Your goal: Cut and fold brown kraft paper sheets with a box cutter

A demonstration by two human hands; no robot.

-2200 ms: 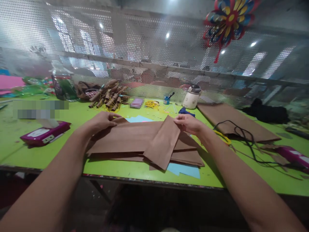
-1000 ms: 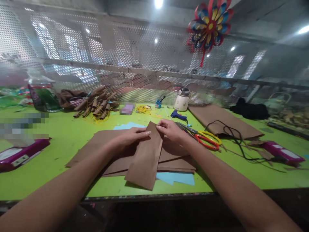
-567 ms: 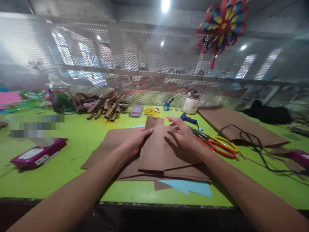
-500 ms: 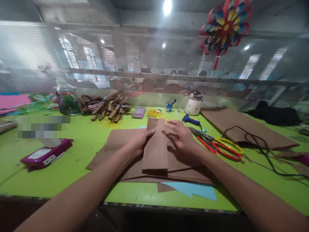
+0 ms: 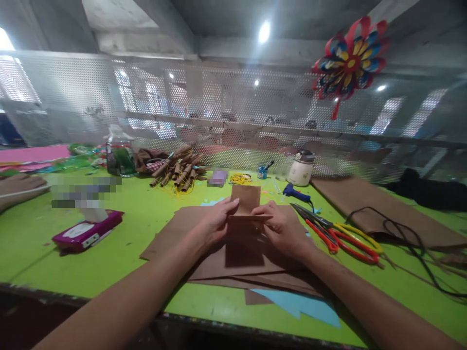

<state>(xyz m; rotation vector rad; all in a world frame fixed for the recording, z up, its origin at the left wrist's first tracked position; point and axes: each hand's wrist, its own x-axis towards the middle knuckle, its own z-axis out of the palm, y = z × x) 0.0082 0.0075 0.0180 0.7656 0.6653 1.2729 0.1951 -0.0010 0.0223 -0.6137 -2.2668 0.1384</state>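
Head view: a perforated metal screen is seen across the back, behind a lime-green table. At the right of the table, a large folded brown sheet is laid flat. In the middle, closer to the near edge, a stack of brown paper is spread. Overhead at the upper right, a flower ornament in red, blue and gold is hung. Scissors with red and yellow handles are placed just right of the stack. Pale blue paper is partly covered by the stack's near edge.

Above the stack, fingers of both hands are clamped on paper: by the left hand, thumb on top, the left edge is gripped; by the right hand, the right end of the near flap is pinched, its thumb partly hidden. Between them, a small folded brown piece is held, its far part tilted up. Beyond, a blue glue gun and a smaller blue pot are set.
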